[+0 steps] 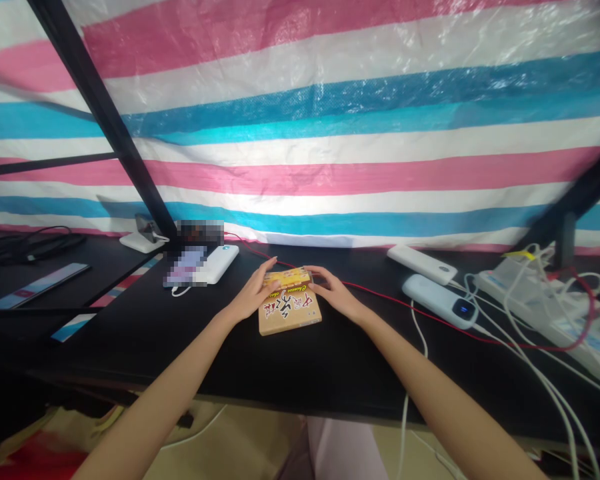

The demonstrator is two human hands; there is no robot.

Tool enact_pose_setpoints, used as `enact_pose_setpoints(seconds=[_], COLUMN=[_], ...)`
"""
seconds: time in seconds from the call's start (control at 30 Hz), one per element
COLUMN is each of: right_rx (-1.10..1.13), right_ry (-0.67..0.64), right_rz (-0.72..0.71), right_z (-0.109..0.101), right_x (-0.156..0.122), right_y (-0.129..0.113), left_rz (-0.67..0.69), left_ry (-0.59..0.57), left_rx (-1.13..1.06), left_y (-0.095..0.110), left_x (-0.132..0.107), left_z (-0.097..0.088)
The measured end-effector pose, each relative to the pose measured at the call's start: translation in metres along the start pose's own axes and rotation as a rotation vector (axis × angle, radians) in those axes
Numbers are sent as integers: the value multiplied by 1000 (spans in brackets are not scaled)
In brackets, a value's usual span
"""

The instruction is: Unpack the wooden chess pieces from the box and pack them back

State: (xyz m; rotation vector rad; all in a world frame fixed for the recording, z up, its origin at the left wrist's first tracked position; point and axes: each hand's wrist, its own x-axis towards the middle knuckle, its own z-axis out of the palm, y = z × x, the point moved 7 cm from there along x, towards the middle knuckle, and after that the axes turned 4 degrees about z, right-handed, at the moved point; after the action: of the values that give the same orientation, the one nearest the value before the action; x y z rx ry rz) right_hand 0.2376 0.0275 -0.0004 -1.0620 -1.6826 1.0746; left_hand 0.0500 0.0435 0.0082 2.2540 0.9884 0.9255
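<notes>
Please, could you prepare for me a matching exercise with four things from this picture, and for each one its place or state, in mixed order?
Things
1. Chinese chess box
2. Light-blue power bank
3. Red cable
4. Striped plastic sheet

Places and states
A. Hangs behind the black desk
B. Lies at the right side, with a small lit display
C. Is between the left hand and the right hand
D. Runs thinly across the desk, toward the right

Right pairs
1-C, 2-B, 3-D, 4-A
</notes>
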Motion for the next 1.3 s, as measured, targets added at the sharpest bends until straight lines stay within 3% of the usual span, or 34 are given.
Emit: enact_pose_setpoints(seconds=[0.23, 0.53, 0.63, 0.8, 0.9, 1.0, 1.1, 1.2, 1.3], right_rx=[-40, 431, 464, 466, 389, 339, 242, -81, -631], right_ry=[19, -122, -123, -51, 113, 332, 473, 510, 464], right_rz=[-63, 134, 177, 140, 66, -58, -155, -192, -217], right_z=[-3, 8, 6, -14, -38, -66, -85, -88, -74], right_x=[-3, -8, -11, -11, -9, -12, -16, -17, -16], right_y=[-13, -18, -22, -28, -30, -35, -41, -44, -43], left_rz=[37, 102, 129, 79, 28, -8, -20, -9, 16], left_ry=[59, 84, 207, 566, 647, 622, 580, 552, 540], left_rx=[62, 33, -21, -89, -110, -117, -110, -98, -92], left_y=[8, 30, 31, 15, 4, -4, -8, -10, -11], left_x=[0, -4, -3, -6, -6, -4, -2, -1, -1], left_z=[-7, -5, -14, -46, -53, -51, -47, -45, -44])
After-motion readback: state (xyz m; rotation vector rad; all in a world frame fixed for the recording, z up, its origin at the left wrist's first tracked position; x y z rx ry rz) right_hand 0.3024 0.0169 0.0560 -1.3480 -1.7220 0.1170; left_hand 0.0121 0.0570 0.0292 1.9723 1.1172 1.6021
